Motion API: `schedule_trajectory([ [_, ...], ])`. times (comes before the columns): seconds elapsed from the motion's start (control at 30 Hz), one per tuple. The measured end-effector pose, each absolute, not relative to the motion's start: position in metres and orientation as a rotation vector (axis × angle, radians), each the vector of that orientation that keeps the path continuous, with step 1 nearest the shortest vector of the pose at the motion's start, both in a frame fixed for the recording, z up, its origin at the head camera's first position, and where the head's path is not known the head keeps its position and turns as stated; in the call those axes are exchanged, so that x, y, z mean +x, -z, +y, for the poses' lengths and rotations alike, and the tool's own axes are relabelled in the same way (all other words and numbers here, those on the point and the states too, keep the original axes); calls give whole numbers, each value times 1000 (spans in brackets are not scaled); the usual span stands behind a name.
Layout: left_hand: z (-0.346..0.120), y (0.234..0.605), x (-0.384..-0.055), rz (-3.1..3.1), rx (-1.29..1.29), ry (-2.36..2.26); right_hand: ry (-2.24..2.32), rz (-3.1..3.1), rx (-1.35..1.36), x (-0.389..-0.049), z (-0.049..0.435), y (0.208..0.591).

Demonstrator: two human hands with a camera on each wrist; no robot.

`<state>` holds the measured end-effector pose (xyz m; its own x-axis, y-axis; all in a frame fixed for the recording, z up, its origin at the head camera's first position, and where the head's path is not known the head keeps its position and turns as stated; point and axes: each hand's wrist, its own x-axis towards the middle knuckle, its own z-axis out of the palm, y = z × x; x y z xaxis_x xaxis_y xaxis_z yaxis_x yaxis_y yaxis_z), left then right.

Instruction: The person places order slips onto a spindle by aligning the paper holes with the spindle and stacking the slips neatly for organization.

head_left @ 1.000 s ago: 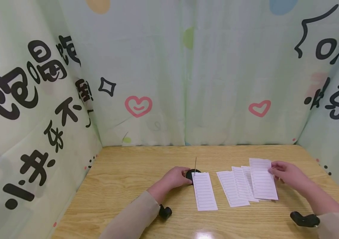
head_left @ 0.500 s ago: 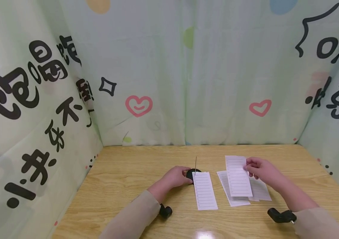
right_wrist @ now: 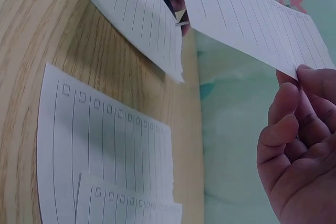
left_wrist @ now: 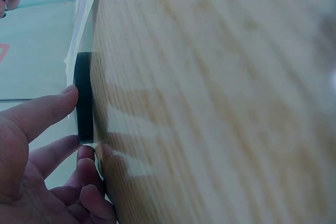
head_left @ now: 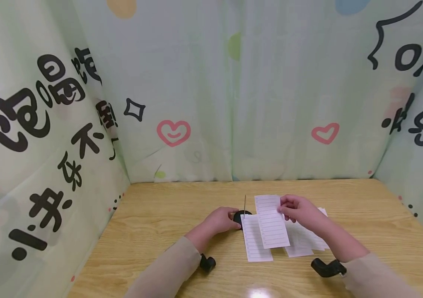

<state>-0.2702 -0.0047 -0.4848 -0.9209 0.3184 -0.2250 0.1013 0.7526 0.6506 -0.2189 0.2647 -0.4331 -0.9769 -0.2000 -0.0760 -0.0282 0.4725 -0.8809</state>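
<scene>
My left hand (head_left: 221, 219) grips the round black base of a paper spike (left_wrist: 84, 98), thumb and fingers at its edge. A thin upright needle (head_left: 245, 203) rises from that base. One lined white sheet (head_left: 254, 248) has its top end at the needle and lies toward the front. Between right thumb and fingers, my right hand (head_left: 300, 210) pinches another lined sheet (head_left: 271, 223) by its right edge. This raised sheet overlaps the first one in the head view, and its top end is just right of the needle. In the right wrist view, the held sheet (right_wrist: 247, 14) bends slightly.
Several loose lined sheets (head_left: 300, 242) overlap on the wooden table (head_left: 174, 198), partly behind my right hand. Printed curtains (head_left: 196, 82) enclose the table at the back and both sides. A black wrist camera (head_left: 328, 268) sits at my right sleeve.
My right hand has carried its sheet leftward from above the loose sheets to beside the needle. My left hand stays at the black base.
</scene>
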Motion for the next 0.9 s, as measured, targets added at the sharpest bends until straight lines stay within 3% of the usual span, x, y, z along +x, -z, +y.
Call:
schedule_trajectory([
  [0.9, -13, 481, -266, 2618, 282, -1088, 1516, 2570, -213, -226, 245, 432],
])
